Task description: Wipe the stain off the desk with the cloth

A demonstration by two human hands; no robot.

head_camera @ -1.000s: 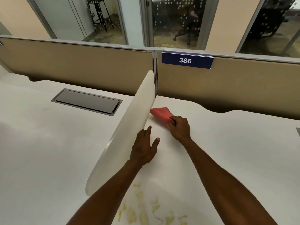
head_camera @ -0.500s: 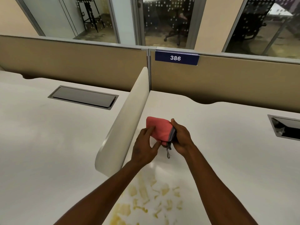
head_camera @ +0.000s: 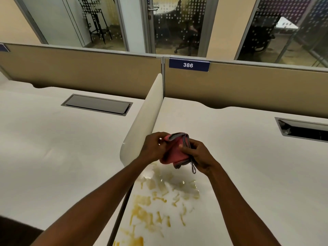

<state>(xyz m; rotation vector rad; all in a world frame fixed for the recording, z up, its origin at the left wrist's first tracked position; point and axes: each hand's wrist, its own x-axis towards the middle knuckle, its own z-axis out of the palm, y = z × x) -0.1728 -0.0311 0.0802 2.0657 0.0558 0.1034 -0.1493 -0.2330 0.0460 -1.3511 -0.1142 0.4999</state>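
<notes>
Cloth [head_camera: 174, 151] partly hidden, gripped by left hand [head_camera: 153, 148] and right hand [head_camera: 198, 154], stain [head_camera: 150, 206] cut off below

A white curved divider [head_camera: 142, 121] stands upright between two work places, running back to a tan partition [head_camera: 79, 75] that spans the far edge. A blue sign [head_camera: 189, 65] reading 386 is fixed at the partition's top, right of the divider. A grey closed hatch [head_camera: 96, 104] lies flush in the left surface; an open hatch [head_camera: 303, 128] shows at the right. Behind the partition are glass walls with dotted film [head_camera: 177, 23], and a dark office chair [head_camera: 188, 32] beyond them.
</notes>
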